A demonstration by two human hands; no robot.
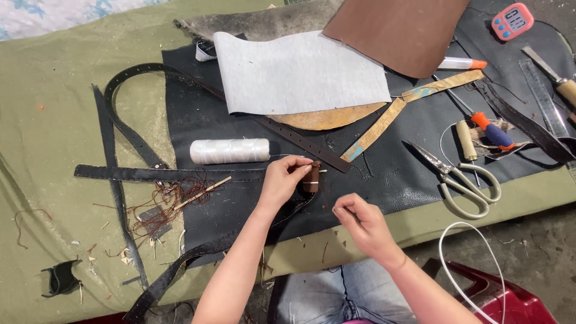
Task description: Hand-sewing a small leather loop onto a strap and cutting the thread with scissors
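My left hand (282, 180) pinches a small dark brown leather loop (311, 178) against a black belt strap (174, 174) on the black leather mat (408, 156). My right hand (360, 221) hovers just below and to the right, its fingers pinched together as if on a thin thread or needle that is too fine to see. A spool of white thread (230, 151) lies just up and left of my left hand, its thread running toward the loop.
Scissors (462, 180), an orange-and-blue awl (491, 131), a metal ruler (543, 96) and a pink timer (512, 21) lie at the right. White sheet (294, 72), brown leather (396, 30), tan strips (384, 123), black straps (120, 114), tangled brown thread (162, 207) and a white cord (456, 264) surround.
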